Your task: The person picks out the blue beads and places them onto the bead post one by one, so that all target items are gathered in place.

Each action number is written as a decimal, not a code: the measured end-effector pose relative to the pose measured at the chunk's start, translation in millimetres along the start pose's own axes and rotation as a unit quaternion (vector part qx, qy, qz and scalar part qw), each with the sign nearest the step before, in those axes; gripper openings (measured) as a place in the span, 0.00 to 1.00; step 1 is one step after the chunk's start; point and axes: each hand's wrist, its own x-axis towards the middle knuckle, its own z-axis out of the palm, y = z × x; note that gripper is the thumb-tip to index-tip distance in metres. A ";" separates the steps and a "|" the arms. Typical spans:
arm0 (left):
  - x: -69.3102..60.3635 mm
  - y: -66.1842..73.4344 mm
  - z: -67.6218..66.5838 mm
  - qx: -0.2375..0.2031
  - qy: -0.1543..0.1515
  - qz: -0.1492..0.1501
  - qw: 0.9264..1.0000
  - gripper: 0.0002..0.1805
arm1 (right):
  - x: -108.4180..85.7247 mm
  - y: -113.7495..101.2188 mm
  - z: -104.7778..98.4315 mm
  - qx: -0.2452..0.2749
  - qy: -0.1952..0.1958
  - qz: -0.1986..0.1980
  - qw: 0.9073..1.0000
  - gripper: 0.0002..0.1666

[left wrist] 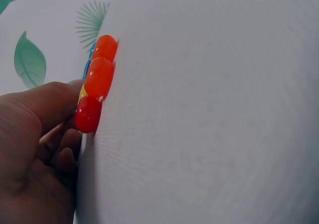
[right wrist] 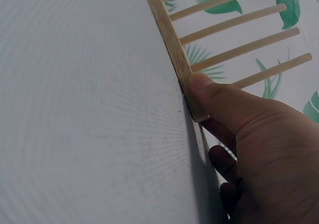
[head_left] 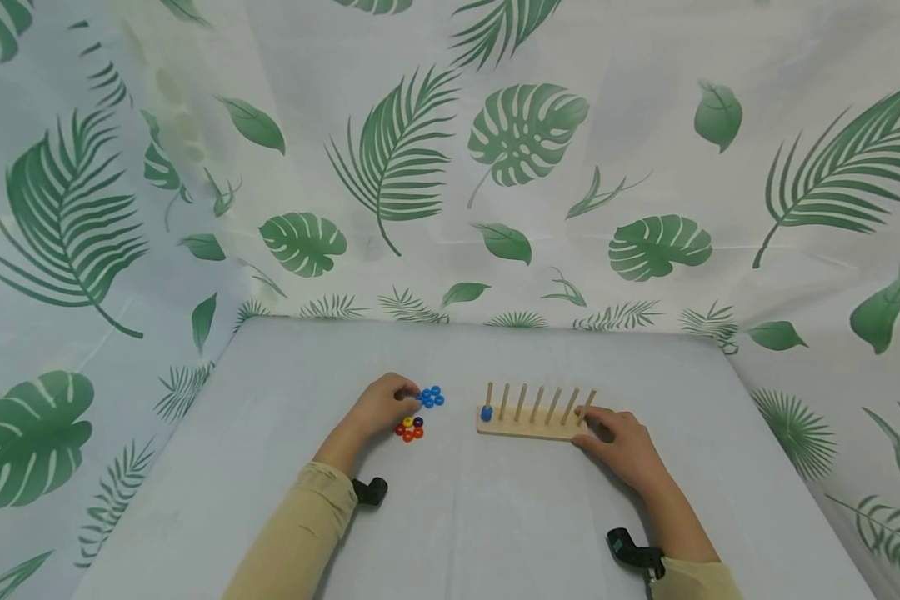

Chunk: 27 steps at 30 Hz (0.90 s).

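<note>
My left hand point(head_left: 385, 404) reaches to a cluster of blue beads point(head_left: 438, 400), its thumb and forefinger pinching a blue bead at the cluster's near side. Just below that hand lies a ring of red, yellow, dark purple and orange beads point(head_left: 408, 436). In the left wrist view the orange beads point(left wrist: 99, 78) and a red bead point(left wrist: 88, 114) hide the fingertips. With thumb and fingers, my right hand point(head_left: 624, 442) grips the right end of a wooden peg rack point(head_left: 532, 427). Blue beads point(head_left: 487, 413) sit low on its leftmost peg; the other pegs are bare.
A white-covered table point(head_left: 465, 517) carries everything. Behind it and at both sides hang white curtains point(head_left: 435, 275) printed with green leaves. Black wrist cameras point(head_left: 371, 492) are strapped near both sleeves.
</note>
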 end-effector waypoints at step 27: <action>-2.1 0.8 -1.7 -0.006 0.000 -0.012 1.000 0.12 | 1.7 2.8 1.6 -0.006 0.000 0.004 1.000 0.35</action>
